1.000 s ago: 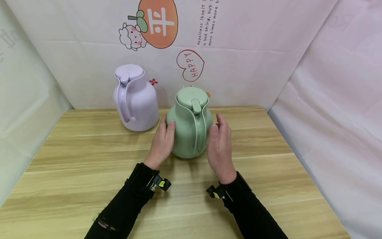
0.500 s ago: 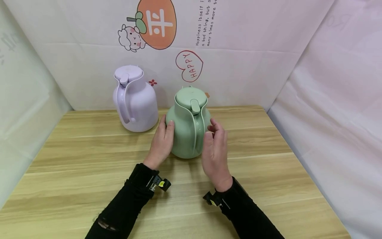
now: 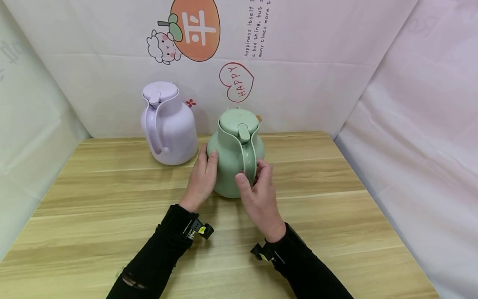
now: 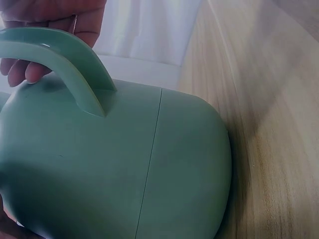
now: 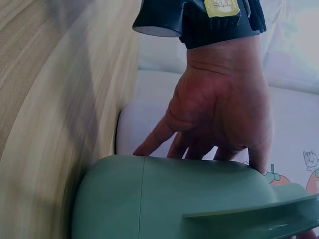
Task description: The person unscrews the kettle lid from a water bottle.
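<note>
The green jug stands upright at the middle of the worktop. The left hand lies flat against its side at nine o'clock, fingers straight. The right hand pinches its handle from five o'clock. A lilac jug stands well apart at ten o'clock.

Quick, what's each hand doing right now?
Left hand: open, flat against the green jug.
Right hand: closed around the jug's handle.
</note>
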`<state>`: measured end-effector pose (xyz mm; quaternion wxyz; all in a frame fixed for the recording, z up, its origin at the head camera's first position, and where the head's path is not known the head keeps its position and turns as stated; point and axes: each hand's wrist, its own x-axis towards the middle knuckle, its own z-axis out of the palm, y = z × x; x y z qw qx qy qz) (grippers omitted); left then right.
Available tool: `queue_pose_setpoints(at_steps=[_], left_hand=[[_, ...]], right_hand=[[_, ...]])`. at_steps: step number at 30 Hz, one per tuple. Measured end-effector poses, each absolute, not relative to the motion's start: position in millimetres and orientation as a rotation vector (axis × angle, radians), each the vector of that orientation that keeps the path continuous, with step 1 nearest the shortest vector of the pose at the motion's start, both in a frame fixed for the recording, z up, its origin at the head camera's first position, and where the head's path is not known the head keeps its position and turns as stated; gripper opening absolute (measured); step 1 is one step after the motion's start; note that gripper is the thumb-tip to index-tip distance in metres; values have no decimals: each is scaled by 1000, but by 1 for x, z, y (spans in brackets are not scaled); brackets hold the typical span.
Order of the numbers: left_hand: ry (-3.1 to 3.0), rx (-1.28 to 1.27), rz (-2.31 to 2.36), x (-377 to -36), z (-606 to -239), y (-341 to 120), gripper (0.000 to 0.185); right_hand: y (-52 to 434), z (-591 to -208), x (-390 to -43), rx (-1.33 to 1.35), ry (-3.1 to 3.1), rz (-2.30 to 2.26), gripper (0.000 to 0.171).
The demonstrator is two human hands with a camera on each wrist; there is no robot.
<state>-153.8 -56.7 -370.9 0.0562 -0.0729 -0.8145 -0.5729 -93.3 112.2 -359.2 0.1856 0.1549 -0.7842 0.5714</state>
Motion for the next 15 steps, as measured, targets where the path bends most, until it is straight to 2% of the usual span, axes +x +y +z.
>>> queue_pose_setpoints(at_steps=[15], left_hand=[[-2444,-245,-1723,-154,-372,-56,76]], right_hand=[[104,-361,-102,442,-2147,1676,41]])
